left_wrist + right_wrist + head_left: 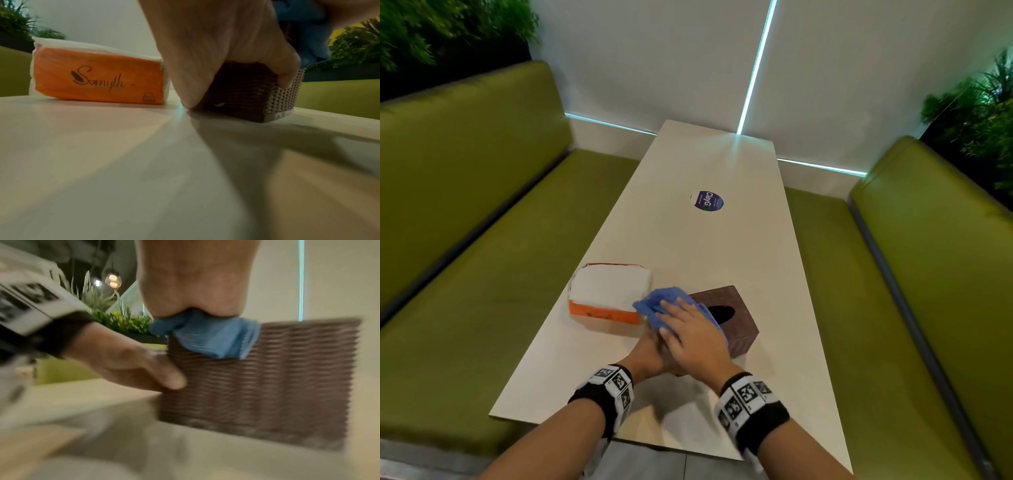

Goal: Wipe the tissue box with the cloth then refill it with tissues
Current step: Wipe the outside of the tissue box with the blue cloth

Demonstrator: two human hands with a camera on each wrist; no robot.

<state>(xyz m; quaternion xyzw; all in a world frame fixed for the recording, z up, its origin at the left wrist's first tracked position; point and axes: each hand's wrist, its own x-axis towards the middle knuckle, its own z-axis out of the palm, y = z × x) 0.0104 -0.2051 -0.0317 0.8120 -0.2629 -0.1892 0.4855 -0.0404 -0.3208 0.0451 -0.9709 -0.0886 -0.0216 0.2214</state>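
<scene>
So your right hand (693,337) has its fingers laid out flat on the blue cloth (664,306), pressing it onto the top of the brown woven tissue box (732,320). Your left hand (650,354) grips the box's near side, thumb on one face. That box sits on the table (688,246) toward its near end, with the orange pack of tissues (607,296) just beside it, closer to the table's left edge.
</scene>
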